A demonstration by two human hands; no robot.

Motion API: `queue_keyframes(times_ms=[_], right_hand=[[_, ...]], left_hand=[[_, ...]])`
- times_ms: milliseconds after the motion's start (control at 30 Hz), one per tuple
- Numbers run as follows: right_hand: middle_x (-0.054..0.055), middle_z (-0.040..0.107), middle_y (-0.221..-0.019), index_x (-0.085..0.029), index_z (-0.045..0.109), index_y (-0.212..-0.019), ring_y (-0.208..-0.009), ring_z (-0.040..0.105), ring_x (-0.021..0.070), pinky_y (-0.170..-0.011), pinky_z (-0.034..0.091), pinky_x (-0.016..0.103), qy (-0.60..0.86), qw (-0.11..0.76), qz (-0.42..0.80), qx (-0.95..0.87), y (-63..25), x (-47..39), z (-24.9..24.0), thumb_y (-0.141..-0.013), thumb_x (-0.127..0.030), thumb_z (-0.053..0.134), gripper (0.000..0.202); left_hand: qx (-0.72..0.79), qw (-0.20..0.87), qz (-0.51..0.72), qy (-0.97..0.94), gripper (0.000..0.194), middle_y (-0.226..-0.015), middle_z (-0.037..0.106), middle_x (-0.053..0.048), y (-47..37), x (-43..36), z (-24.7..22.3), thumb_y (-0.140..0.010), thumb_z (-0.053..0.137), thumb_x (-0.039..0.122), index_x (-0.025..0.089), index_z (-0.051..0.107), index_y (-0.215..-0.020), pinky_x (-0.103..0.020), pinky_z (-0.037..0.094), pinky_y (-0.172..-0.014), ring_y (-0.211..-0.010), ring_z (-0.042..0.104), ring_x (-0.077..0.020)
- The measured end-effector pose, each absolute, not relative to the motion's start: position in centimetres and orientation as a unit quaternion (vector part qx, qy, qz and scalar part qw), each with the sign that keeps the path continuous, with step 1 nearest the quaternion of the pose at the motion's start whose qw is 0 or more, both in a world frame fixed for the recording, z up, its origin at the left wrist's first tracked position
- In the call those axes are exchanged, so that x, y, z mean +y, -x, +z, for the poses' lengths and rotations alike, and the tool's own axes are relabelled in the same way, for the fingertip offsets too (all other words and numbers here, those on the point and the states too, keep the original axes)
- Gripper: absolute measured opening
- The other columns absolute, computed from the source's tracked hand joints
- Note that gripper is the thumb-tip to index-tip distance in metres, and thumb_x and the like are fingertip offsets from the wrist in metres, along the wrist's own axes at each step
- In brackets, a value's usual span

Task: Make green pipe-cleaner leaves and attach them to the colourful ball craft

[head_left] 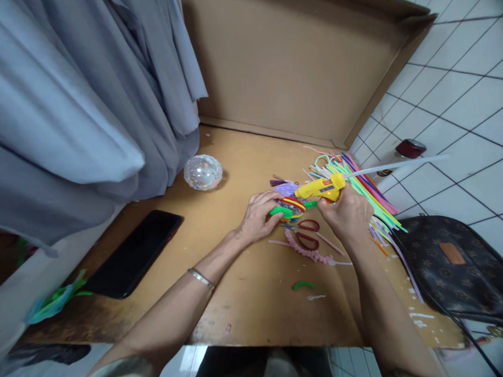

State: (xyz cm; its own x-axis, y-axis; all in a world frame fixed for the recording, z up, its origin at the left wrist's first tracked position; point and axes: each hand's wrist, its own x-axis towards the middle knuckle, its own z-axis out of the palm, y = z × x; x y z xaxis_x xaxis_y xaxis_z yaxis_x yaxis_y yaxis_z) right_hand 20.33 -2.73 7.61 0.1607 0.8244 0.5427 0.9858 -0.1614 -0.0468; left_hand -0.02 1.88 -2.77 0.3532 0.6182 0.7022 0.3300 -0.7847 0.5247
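Note:
My right hand (347, 216) is wrapped round the handle of a yellow hot glue gun (321, 187), with a long clear glue stick (396, 164) poking out of its back. The nozzle points left, close to a small colourful round craft piece (294, 204) with red, yellow and green strips. My left hand (262, 213) grips that piece from its left side, fingers over the edge. A purple yarn-like bundle (285, 187) lies just behind it. Scissors with dark red handles (307, 234) and a pink crinkled strip (305, 248) lie below, nearer me.
Many coloured pipe cleaners (370, 195) spread at the right back. A clear ball (203, 172) and a black phone (136, 254) are on the left. A brown patterned bag (455, 267) and a cord stand right. Grey cloth (93, 95) hangs left; cardboard (280, 63) stands behind.

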Motion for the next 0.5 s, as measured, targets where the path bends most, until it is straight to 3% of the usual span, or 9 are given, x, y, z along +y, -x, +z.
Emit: queue_keyframes(times_ms=[500], right_hand=[[0.012,0.067,-0.077,-0.014,0.061,-0.092,-0.071,0.057,0.0252,-0.063,0.028,0.032,0.692,0.202,-0.259,-0.643,-20.20,-2.54,6.73,-0.081,-0.029,0.051,0.021]], left_hand=[[0.291,0.146,0.492,-0.807,0.020,-0.122,0.072,-0.012,0.01,2.05,-2.91,-0.095,0.054,0.036,0.019,0.065,-0.092,-0.044,0.045,-0.100,-0.119,0.063,-0.0259]])
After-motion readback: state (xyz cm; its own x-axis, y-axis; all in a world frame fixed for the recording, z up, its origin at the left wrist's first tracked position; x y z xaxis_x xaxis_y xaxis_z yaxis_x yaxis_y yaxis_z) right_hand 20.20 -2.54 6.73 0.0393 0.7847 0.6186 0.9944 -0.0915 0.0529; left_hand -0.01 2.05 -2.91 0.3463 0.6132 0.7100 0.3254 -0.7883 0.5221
